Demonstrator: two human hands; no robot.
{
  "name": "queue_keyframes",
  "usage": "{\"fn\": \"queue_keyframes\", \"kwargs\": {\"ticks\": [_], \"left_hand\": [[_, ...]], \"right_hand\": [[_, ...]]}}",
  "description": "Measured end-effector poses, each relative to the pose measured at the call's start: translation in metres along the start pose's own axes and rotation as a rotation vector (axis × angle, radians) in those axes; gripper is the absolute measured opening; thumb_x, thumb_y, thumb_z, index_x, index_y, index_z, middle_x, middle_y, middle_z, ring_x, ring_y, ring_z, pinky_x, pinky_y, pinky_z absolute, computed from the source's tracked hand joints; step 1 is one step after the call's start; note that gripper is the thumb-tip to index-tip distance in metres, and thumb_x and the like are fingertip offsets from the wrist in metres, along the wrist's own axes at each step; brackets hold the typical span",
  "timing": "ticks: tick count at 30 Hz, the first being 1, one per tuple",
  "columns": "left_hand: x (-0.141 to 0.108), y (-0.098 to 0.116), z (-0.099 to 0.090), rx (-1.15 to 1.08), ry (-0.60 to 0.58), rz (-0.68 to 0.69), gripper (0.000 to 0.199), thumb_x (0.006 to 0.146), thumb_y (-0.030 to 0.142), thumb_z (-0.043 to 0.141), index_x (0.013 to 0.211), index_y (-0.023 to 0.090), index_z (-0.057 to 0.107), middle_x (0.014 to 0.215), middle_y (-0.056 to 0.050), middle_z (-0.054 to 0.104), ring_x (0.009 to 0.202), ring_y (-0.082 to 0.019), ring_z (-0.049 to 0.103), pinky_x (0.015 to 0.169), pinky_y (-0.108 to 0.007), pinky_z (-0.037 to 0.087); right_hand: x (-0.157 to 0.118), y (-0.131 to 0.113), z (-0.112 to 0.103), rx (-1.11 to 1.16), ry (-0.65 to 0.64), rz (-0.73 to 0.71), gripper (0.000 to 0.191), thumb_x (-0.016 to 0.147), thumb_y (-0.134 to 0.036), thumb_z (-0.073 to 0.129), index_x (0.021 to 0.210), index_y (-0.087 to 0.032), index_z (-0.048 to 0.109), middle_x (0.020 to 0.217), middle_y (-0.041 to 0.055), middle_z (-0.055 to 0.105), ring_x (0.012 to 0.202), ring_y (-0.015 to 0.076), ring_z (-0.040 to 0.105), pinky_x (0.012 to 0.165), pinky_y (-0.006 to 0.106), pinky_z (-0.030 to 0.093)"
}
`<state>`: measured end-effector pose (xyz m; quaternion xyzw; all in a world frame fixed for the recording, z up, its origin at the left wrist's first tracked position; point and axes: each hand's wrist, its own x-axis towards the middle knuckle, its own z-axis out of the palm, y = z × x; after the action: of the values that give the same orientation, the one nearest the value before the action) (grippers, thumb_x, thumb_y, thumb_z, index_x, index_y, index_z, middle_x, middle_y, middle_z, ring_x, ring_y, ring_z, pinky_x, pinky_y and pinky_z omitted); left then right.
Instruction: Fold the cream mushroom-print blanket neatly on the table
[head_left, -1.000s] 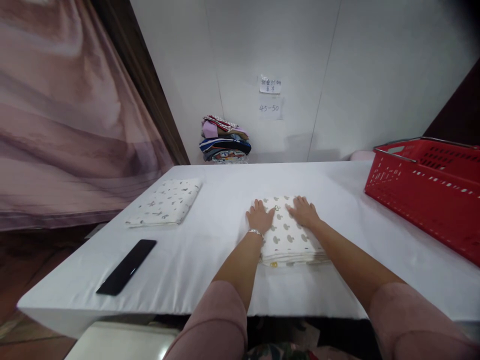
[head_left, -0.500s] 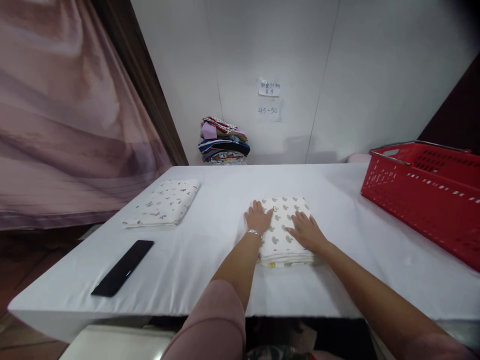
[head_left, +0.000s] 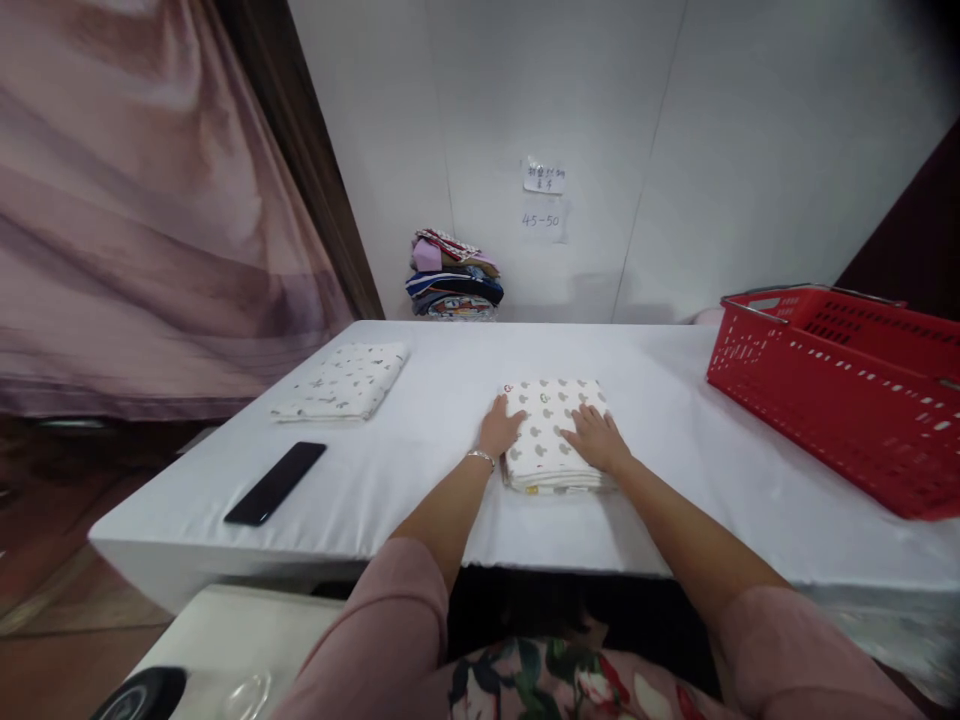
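Observation:
A folded white cloth point(head_left: 551, 430) with a grey printed pattern lies flat in several layers on the white-covered table point(head_left: 420, 480). My left hand point(head_left: 500, 427) rests at its left edge, thumb over the top and the other fingers along the side. Flat on the right part of the cloth lies my right hand point(head_left: 598, 437), fingers spread. Neither hand grips it. A second folded cloth point(head_left: 345, 382), white with small dark prints, is at the table's left. In front of that cloth lies a black phone-like slab point(head_left: 276, 484).
A red plastic basket point(head_left: 825, 390) with metal handles stands on the right side of the table. Behind the table's far edge a pile of folded fabrics point(head_left: 455, 280) sits against the wall. A pink curtain point(head_left: 150, 200) hangs at left.
The camera view has shifted, showing more of the near side. My left hand has slid from the cloth's top to its left edge, uncovering the far left corner. My right hand stays on top.

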<state>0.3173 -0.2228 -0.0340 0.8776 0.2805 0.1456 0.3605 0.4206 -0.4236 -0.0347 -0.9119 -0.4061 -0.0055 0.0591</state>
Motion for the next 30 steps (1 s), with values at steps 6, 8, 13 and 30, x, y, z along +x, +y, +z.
{"fn": "queue_keyframes", "kwargs": {"ticks": [6,8,13,30], "left_hand": [[-0.052,-0.027,-0.009,-0.310,0.096,0.030,0.036,0.085,0.031,0.053,0.118,0.019,0.058,0.119,-0.007,0.063,0.107,-0.019,0.059,0.095,-0.031,0.043],[-0.070,-0.030,-0.010,-0.346,0.127,0.047,0.026,0.084,0.027,0.053,0.106,0.020,0.064,0.106,-0.005,0.069,0.097,-0.017,0.062,0.089,-0.029,0.046],[-0.106,-0.028,-0.013,-0.314,0.114,0.076,0.016,0.082,0.020,0.055,0.091,0.020,0.068,0.089,0.000,0.071,0.084,-0.014,0.064,0.081,-0.027,0.048],[-0.118,-0.023,-0.014,-0.142,0.121,0.246,0.016,0.075,0.012,0.059,0.065,0.020,0.068,0.096,-0.002,0.065,0.093,-0.014,0.059,0.090,-0.027,0.045]], "right_hand": [[0.001,0.002,0.001,0.027,-0.009,0.005,0.058,0.092,-0.050,0.029,0.139,-0.016,0.037,0.150,0.0120,0.026,0.139,0.0269,0.018,0.110,0.048,0.014],[0.002,0.004,-0.002,0.049,-0.014,0.007,0.057,0.092,-0.049,0.030,0.138,-0.017,0.039,0.150,0.0116,0.027,0.139,0.0266,0.018,0.110,0.048,0.013],[-0.002,0.001,-0.022,0.201,-0.075,0.016,0.055,0.088,-0.047,0.040,0.135,-0.019,0.044,0.145,0.0115,0.036,0.138,0.0288,0.022,0.109,0.050,0.018],[-0.054,-0.079,0.005,0.376,0.245,-0.502,0.026,0.084,-0.025,0.052,0.105,-0.022,0.066,0.120,0.0097,0.062,0.114,0.0256,0.054,0.094,0.044,0.041]]}}
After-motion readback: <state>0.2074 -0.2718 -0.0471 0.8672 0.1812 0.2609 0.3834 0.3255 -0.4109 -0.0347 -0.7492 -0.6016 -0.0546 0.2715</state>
